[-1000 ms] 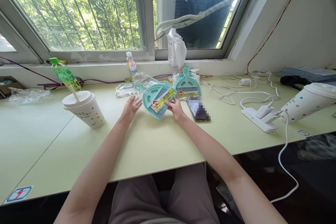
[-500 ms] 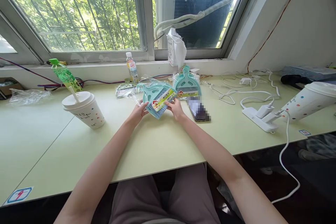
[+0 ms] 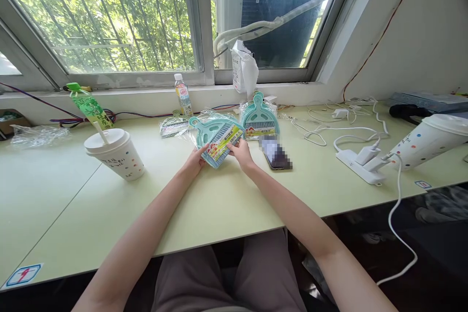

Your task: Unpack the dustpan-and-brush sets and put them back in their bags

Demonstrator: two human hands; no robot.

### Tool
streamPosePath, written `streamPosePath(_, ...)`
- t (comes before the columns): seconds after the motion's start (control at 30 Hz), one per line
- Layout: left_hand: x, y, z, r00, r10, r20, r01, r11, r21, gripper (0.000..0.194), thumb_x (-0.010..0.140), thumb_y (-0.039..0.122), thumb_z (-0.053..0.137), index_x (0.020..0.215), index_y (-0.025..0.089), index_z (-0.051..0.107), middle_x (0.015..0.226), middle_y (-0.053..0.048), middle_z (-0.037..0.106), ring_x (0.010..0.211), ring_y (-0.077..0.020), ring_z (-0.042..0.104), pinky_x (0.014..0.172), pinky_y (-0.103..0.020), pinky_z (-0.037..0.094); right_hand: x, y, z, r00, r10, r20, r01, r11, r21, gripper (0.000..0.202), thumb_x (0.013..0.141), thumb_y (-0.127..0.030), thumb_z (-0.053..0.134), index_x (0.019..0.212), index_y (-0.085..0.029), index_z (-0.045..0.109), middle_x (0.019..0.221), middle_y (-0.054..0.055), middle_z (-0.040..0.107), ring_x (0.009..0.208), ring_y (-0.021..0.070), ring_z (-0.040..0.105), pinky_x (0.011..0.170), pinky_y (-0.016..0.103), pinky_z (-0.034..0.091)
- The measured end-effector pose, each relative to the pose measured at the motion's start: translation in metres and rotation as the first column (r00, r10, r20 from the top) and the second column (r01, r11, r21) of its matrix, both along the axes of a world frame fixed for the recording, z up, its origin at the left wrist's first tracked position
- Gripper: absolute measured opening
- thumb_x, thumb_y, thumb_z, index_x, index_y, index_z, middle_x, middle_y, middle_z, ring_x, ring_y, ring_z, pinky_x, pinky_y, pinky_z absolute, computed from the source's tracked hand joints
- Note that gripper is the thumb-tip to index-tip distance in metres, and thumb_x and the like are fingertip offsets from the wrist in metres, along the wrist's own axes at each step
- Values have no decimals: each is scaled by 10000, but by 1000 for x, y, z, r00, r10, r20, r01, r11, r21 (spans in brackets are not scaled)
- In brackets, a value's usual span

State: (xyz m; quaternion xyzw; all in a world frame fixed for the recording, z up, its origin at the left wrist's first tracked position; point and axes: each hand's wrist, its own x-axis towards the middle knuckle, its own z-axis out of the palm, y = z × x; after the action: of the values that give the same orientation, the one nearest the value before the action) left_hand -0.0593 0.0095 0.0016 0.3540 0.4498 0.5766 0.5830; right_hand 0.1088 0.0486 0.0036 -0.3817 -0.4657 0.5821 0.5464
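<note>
A teal mini dustpan and brush set [image 3: 215, 129] in clear plastic wrap, with a yellow label across the bristles, is held tilted above the table. My left hand [image 3: 197, 160] grips its lower left side, thumb on the front. My right hand [image 3: 240, 151] pinches the label's right end. Just behind, another teal dustpan set [image 3: 259, 114] stands near the sill, its handle pointing up. To the left of it lies a small wrapped brush-like item [image 3: 173, 126], partly hidden. A blurred-screen phone [image 3: 276, 155] rests to the right of my right hand.
A white lidded cup with a straw [image 3: 116, 155] stands at left, near a green bottle [image 3: 90, 107]. A clear drink bottle [image 3: 183, 95] is by the sill. A power strip [image 3: 358, 168], cables and another cup [image 3: 427, 141] occupy the right.
The dustpan set has shifted very slightly left and down in my hands. Both hands keep their hold, and the view has moved a little.
</note>
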Motion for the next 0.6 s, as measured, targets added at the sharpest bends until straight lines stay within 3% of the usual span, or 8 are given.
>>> streamPosePath(0.2,5,-6,4,999,-19,41,17,999,47,302,817,326,705,1069,170,648,1129,-100,717,1047,-247,681,865,-332,592,5,4,1,989,88,-115,-96,993,-71,222,701,-119,751,836,-187,589,895,33,720,914,220,706,886,473,605)
streamPosePath(0.4,14,-8,3,992,-114,50,110,992,66,401,813,389,704,1140,173,616,1163,-102,698,1070,-249,665,807,-317,606,-3,-9,-2,969,-45,-242,20,994,-106,293,680,-184,790,861,-201,559,979,53,722,1053,241,674,909,447,597)
streamPosePath(0.5,14,-6,4,993,-84,81,75,991,107,370,849,412,652,1131,176,614,1178,-94,688,1081,-233,654,789,-289,599,-6,-13,-2,959,-93,-269,65,991,-113,309,689,-206,786,881,-204,545,1001,61,717,1062,241,672,906,438,599)
streamPosePath(0.6,13,-4,3,997,-27,66,19,992,123,379,819,336,696,1151,187,591,1187,-75,679,1039,-200,664,767,-254,590,-7,-13,-1,967,-51,-251,27,995,-98,306,703,-212,772,894,-210,533,1019,55,710,1060,227,671,904,424,601)
